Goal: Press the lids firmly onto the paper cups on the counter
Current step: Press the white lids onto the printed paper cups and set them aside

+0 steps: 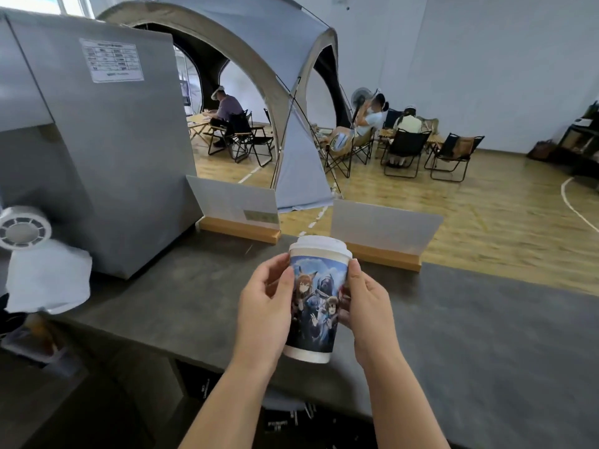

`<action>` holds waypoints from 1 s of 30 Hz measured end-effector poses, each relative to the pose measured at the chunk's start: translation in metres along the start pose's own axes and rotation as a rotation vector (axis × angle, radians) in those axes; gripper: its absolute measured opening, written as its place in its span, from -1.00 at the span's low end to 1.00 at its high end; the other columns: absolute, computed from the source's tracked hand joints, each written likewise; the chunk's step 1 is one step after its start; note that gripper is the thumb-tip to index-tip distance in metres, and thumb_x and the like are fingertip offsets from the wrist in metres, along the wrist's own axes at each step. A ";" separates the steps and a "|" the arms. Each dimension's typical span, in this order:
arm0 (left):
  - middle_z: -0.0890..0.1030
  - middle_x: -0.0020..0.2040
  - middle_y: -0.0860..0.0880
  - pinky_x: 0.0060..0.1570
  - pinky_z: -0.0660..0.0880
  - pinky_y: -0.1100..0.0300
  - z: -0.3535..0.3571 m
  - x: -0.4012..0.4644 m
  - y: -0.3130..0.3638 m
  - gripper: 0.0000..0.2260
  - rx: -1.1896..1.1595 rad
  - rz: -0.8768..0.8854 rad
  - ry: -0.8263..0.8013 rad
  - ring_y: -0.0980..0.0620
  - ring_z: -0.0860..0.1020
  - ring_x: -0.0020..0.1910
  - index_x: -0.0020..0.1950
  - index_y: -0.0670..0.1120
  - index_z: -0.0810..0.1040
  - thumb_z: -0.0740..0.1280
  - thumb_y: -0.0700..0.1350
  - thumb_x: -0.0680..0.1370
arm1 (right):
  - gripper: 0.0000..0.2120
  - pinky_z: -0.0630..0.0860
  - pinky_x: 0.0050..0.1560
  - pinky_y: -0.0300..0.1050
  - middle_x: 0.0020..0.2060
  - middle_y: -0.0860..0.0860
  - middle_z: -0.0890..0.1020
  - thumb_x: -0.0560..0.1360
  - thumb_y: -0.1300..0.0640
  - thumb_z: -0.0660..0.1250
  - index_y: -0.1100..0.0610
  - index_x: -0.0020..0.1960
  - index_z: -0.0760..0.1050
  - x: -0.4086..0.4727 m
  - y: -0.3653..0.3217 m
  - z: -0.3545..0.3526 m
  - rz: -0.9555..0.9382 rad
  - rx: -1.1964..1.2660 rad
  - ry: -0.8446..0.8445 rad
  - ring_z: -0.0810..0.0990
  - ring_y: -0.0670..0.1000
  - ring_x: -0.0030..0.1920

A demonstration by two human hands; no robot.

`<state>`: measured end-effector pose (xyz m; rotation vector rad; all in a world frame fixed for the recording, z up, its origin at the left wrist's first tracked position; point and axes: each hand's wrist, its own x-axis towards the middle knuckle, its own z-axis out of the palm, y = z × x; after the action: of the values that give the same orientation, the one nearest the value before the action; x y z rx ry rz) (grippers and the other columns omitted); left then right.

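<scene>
A paper cup with cartoon figures printed on its sleeve, a white lid on top, is held above a dark grey counter. The left hand curls round its left side; the right hand grips the right side. Behind it stand two frosted signs in wooden bases, with a large grey box to the left.

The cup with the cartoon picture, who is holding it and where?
Both hands hold the white paper cup with the cartoon sleeve by its sides: left hand and right hand. White lid untouched.
</scene>
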<state>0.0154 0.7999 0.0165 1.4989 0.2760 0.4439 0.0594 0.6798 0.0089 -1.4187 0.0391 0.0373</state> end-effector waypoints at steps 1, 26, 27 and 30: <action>0.71 0.02 0.11 -0.11 0.58 0.35 -0.001 0.011 -0.002 -0.82 0.008 0.018 0.032 0.26 0.65 -0.02 0.14 0.07 0.62 0.30 -0.17 0.64 | -0.66 0.55 -0.38 -0.26 -0.28 0.06 0.71 0.64 -0.04 0.19 0.15 -0.05 0.63 0.010 0.002 0.005 -0.007 0.029 0.021 0.65 -0.06 -0.30; 0.59 0.30 -0.26 0.26 0.46 -0.04 -0.092 0.139 -0.006 -0.48 -0.861 -0.863 -0.665 -0.17 0.64 0.13 0.36 -0.26 0.54 0.33 0.07 0.54 | -0.84 0.62 -0.13 -0.19 -0.15 0.01 0.74 0.51 0.27 0.43 0.09 0.03 0.69 0.025 0.023 0.127 -0.422 -0.111 0.410 0.70 0.02 -0.14; 0.58 0.31 -0.25 0.26 0.47 -0.03 -0.091 0.141 -0.009 -0.48 -0.879 -0.864 -0.682 -0.16 0.64 0.13 0.37 -0.26 0.54 0.32 0.08 0.55 | -0.84 0.61 -0.15 -0.22 -0.15 0.00 0.74 0.50 0.28 0.43 0.08 0.03 0.69 0.025 0.024 0.129 -0.432 -0.125 0.421 0.70 0.01 -0.14; 0.62 0.24 -0.23 0.07 0.60 0.00 -0.089 0.146 -0.019 -0.48 -0.892 -0.869 -0.704 -0.16 0.66 0.05 0.33 -0.24 0.58 0.34 0.10 0.52 | -0.85 0.60 -0.19 -0.26 -0.16 -0.02 0.74 0.51 0.27 0.43 0.10 0.03 0.69 0.025 0.027 0.130 -0.449 -0.145 0.432 0.70 -0.03 -0.16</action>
<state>0.1082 0.9440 0.0054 0.4853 0.1105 -0.6060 0.0838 0.8122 0.0008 -1.5305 0.0745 -0.6488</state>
